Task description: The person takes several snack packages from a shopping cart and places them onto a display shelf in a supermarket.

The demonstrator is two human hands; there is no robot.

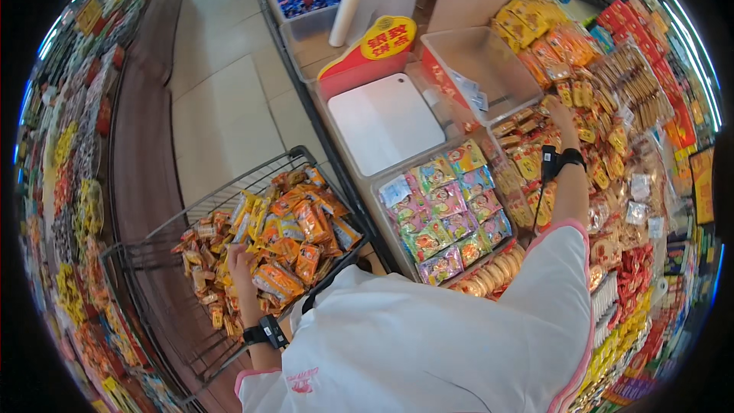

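Note:
My left hand [241, 263] is over a wire shopping cart [232, 182] heaped with snacks. Under and around its fingers lie orange and yellow wrapped packets [287, 229]; whether it grips one is unclear. My right hand [561, 113] reaches out to a display of small wrapped snacks [530, 160] in clear and yellow wrappers. Its fingertips touch packets at the far side of that heap, and the hand itself hides whether one is held. Both wrists wear black straps with small devices.
Colourful flat packets [441, 201] fill a clear bin between my arms. Beyond it are a bin with a white board [387, 123] and a clear plastic bin [481, 69] holding a few papers. Shelves of goods [80, 183] line the left, across a tiled aisle [223, 92].

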